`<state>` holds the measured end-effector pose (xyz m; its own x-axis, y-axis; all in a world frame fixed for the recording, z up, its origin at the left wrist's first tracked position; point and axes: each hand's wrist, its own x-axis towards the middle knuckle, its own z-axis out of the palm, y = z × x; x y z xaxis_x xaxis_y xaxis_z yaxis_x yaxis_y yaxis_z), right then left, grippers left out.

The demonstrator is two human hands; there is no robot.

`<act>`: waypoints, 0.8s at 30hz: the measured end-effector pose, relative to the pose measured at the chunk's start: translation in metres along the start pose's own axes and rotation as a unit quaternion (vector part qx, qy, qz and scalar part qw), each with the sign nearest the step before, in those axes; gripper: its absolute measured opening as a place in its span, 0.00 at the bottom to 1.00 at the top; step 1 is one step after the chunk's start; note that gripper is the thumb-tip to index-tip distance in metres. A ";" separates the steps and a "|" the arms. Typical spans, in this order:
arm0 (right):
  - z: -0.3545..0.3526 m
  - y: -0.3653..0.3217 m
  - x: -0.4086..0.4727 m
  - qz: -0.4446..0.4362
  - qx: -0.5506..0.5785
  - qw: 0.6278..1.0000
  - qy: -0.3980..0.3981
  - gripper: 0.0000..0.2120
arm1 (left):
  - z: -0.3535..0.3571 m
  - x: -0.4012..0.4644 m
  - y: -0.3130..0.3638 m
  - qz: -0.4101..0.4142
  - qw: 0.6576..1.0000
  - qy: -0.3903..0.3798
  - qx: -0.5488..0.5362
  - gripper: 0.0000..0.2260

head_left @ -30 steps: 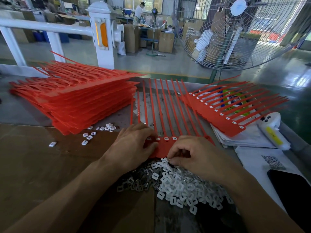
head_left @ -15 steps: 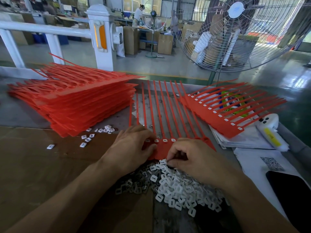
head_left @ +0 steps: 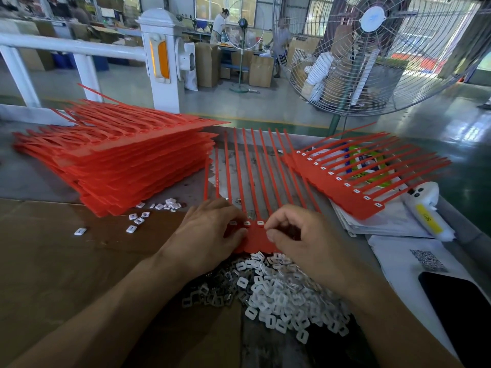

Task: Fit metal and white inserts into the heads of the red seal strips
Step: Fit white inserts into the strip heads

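1. Nearest the person, a loose heap of small white plastic and grey metal inserts lies on the bench, touching the near edge of the work piece.
2. Just beyond it, the comb of red plastic seal strips lies flat, heads toward the person, tails pointing away. Three white inserts show seated in the heads between the hands.
3. The right hand has lifted off the heap since a second ago and now sits at the comb's head bar, fingers curled, thumb and forefinger pinched at the next head. What it pinches is hidden; judged, an insert is being pressed home.
4. The left hand stays put, fingers curled over the left part of the bar, holding it down.
5. Farther off: a tall stack of red combs at left, and a fitted comb at right on papers.
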<state>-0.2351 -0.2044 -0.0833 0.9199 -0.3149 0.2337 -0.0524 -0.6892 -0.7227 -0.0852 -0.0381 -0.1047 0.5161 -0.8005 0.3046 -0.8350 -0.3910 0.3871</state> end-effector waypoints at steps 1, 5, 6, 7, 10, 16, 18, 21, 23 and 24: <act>0.000 0.000 0.001 0.006 0.017 1.000 0.015 0.07 | 0.000 0.000 0.000 0.000 1.000 -0.001 0.000 0.15; -0.001 0.001 0.000 0.031 0.060 0.996 0.054 0.12 | -0.001 0.000 0.001 0.000 1.000 -0.003 -0.004 0.15; -0.001 0.000 0.000 0.036 0.067 0.995 0.057 0.13 | -0.001 0.000 0.002 0.001 1.000 -0.004 -0.002 0.15; -0.001 -0.001 0.000 0.040 0.073 0.995 0.058 0.13 | -0.002 0.000 0.002 0.001 1.000 -0.004 -0.001 0.15; -0.002 -0.003 0.000 0.043 0.078 0.994 0.057 0.13 | -0.002 0.001 0.002 -0.002 1.000 -0.008 0.001 0.14; -0.001 -0.005 -0.001 0.037 0.075 0.994 0.068 0.13 | -0.001 0.001 0.003 -0.004 1.000 -0.007 -0.001 0.14; -0.001 -0.003 0.000 0.041 0.072 0.994 0.074 0.12 | -0.002 0.001 0.002 -0.004 1.000 -0.008 -0.002 0.14; -0.004 0.003 0.001 0.050 0.062 0.992 0.096 0.10 | -0.002 0.001 0.002 -0.004 1.000 -0.011 -0.005 0.14; -0.007 0.009 0.002 0.065 0.049 0.991 0.110 0.10 | -0.001 0.000 0.002 -0.004 1.000 -0.011 -0.004 0.14; -0.009 0.013 0.003 0.074 0.044 0.990 0.114 0.11 | -0.001 0.000 0.002 -0.005 1.000 -0.011 -0.003 0.14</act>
<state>-0.2365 -0.2197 -0.0864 0.7921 -0.5545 0.2550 -0.1366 -0.5683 -0.8114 -0.0863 -0.0385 -0.1031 0.5197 -0.8064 0.2824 -0.8288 -0.3956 0.3956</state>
